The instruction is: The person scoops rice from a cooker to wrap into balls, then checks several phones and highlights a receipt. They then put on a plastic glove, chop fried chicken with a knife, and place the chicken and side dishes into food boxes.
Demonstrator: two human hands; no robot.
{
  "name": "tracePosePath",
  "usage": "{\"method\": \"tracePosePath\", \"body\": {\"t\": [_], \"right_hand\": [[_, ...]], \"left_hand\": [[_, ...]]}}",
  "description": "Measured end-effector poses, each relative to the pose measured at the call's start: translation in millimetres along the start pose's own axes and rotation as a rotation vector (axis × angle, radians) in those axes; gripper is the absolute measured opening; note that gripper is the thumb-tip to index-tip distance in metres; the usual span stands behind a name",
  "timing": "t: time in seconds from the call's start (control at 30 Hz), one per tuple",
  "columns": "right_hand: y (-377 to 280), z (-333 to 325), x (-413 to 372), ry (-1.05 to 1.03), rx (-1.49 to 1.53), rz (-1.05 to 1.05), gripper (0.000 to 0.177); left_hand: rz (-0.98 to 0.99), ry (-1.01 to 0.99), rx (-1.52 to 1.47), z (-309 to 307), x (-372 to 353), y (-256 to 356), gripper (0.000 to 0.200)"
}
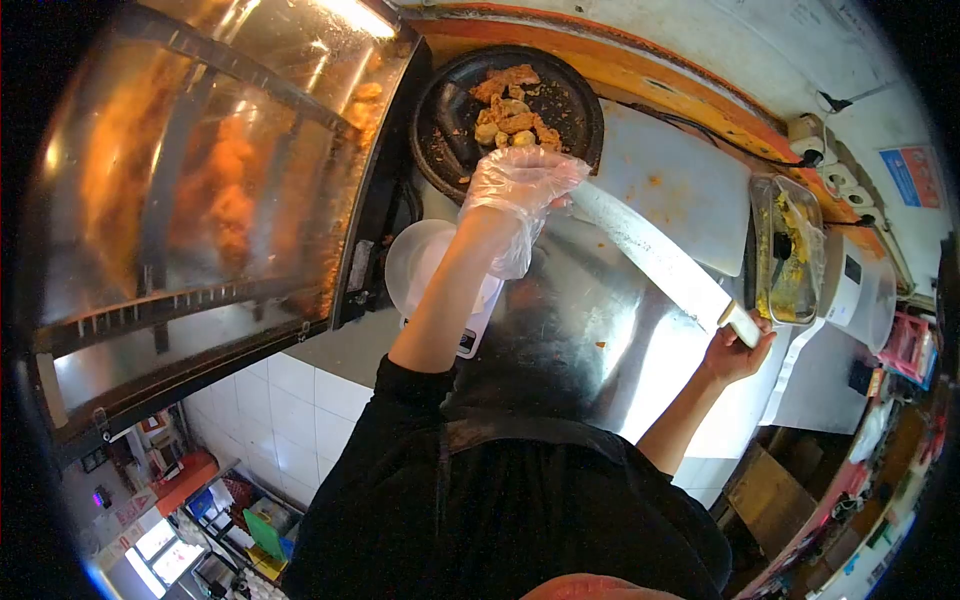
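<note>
My right hand (738, 352) is closed around the pale handle of a large knife (655, 255). Its broad blade slants up and left across the steel counter. At the blade's far end, my left hand (522, 182), in a clear plastic glove, has its fingers closed at the tip, which they partly cover. Just beyond that hand lies a round black stone mortar (440, 140) with browned, fried-looking food pieces (515, 118) and crumbs in it. Under my left forearm, a translucent bowl (405, 265) sits on a white scale (470, 340), both partly hidden.
A lit glass display cabinet (230, 180) stands at the left. A stained white cutting board (680, 185) lies behind the knife. At the right are a clear container with yellow residue (780, 290), a white tub (850, 275) and wall sockets with cables (815, 155).
</note>
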State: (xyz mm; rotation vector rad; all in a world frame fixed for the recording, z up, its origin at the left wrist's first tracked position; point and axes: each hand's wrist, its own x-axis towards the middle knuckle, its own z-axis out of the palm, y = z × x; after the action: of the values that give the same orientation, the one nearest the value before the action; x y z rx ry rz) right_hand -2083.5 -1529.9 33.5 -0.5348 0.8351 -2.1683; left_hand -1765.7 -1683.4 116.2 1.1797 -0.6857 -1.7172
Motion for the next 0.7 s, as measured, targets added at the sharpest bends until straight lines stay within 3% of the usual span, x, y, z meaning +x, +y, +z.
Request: {"method": "tracePosePath", "body": {"t": [0.17,0.23,0.27,0.33,0.47,0.53,0.57,0.7], "right_hand": [[1,4,-2,-0.013,0.045,0.019,0.028],[2,1,-1,-0.029,0.026,0.013,0.029],[1,1,-2,-0.029,0.027,0.013,0.029],[0,3,-2,0.006,0.035,0.006,0.031],[1,4,-2,0.02,-0.001,0.01,0.028],[2,4,-2,0.082,0.034,0.018,0.032],[1,1,-2,-0.065,0.028,0.034,0.032],[2,-2,-3,-0.006,-0.025,0.029,0.034]], "left_hand": [[0.081,-0.073,0.201,-10,3,-4,0.027],[0.23,0.061,-0.128,-5,0,-2,0.028],[0.23,0.062,-0.128,-5,-3,4,0.028],[0.009,0.094,-0.101,-7,-9,21,0.032],[0.071,-0.076,-0.014,-8,-7,6,0.031],[0.018,-0.049,0.112,-5,-4,5,0.028],[0.003,-0.018,0.161,-5,-1,2,0.027],[-0.091,-0.014,0.205,-6,1,4,0.033]]}}
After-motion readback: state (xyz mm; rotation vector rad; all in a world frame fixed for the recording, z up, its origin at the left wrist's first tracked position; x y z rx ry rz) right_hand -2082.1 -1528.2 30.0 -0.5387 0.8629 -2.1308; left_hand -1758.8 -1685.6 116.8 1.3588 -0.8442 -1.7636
